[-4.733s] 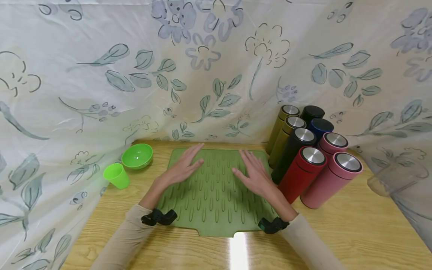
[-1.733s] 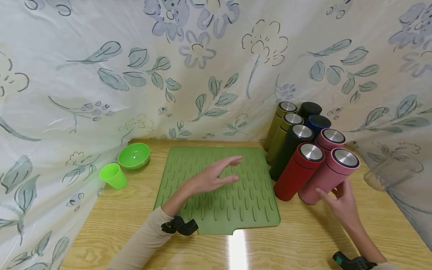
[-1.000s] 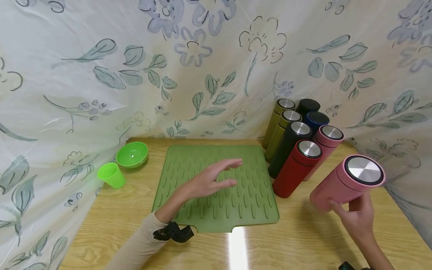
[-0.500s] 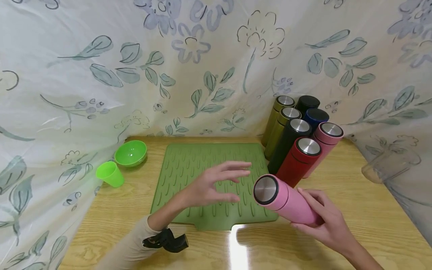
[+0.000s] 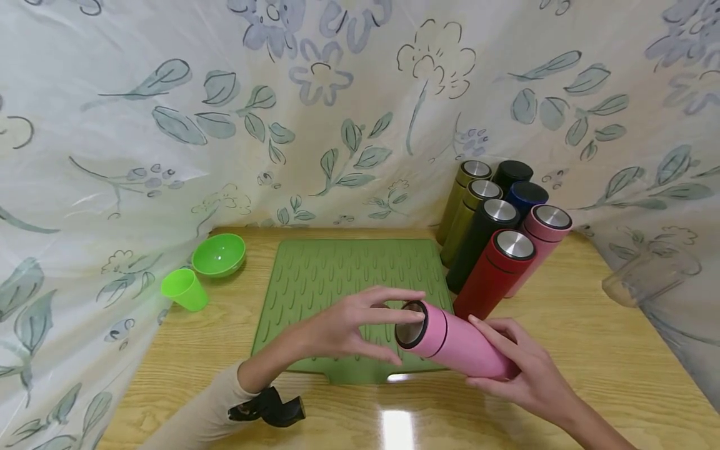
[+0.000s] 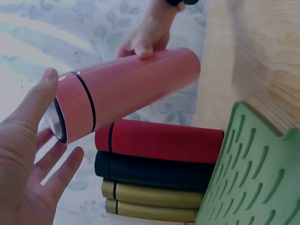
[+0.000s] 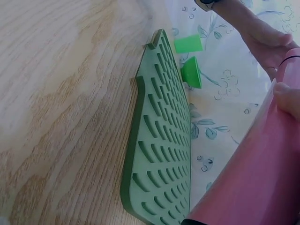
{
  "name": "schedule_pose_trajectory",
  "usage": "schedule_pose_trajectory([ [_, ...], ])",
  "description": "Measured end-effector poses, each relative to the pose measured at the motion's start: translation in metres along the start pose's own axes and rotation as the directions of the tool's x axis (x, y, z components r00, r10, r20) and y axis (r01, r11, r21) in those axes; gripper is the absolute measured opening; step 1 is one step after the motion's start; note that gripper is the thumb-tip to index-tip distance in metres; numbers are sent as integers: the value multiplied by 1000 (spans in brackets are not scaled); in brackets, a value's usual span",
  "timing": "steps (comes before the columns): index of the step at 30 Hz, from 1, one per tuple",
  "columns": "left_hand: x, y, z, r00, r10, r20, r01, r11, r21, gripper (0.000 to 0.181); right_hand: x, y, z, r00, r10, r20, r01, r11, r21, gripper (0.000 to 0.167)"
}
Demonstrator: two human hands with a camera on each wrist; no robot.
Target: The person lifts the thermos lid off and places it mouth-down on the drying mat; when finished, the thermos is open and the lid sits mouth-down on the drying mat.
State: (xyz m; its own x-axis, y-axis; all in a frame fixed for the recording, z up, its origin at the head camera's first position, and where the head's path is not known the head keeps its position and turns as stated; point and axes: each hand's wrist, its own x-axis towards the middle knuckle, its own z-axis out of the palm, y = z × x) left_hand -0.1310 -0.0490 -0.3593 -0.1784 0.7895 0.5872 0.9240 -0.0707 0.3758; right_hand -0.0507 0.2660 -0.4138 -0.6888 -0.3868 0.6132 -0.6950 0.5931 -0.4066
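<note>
Held pink thermos [image 5: 467, 342]: hanging tilted in mid-air, overlapping the front right of the green mat [image 5: 315, 275] in the head view, steel lid [image 5: 410, 326] pointing left.
Right hand [image 5: 531, 372]: clamping the lower body, thumb and fingers wrapping opposite sides.
Left hand [image 5: 349, 322]: fingers standing apart from thumb, straddling the lid end; contact, cannot tell.
Vs 0.5 s ago: thermos is sitting further left, lid now reaching between left fingers and thumb; it was short of them.
Vs 1.7 s ago: thermos is no longer standing beside the red thermos [image 5: 489, 287].
Standing bottles: red, black [image 5: 471, 256], second pink thermos [image 5: 543, 242] and the rest are keeping their places, crowding the mat's right edge.
Tight side: red thermos is standing just behind the held one, limiting room rearward.
Mat front edge: wood tabletop [image 5: 337, 422] is running forward of its tab.
Right side: wood is stretching from the bottles to the floral curtain [image 5: 371, 94].
Left side: green cup [image 5: 188, 292] and green bowl [image 5: 219, 255] are sitting off the mat's left edge, well apart from both hands.
</note>
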Motion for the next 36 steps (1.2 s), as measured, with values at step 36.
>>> schedule_pose_trajectory([
  [36,-14,-4,-5,997,74,11,-75,990,118,53,14,-5,0,993,5,120,-12,998,59,77],
])
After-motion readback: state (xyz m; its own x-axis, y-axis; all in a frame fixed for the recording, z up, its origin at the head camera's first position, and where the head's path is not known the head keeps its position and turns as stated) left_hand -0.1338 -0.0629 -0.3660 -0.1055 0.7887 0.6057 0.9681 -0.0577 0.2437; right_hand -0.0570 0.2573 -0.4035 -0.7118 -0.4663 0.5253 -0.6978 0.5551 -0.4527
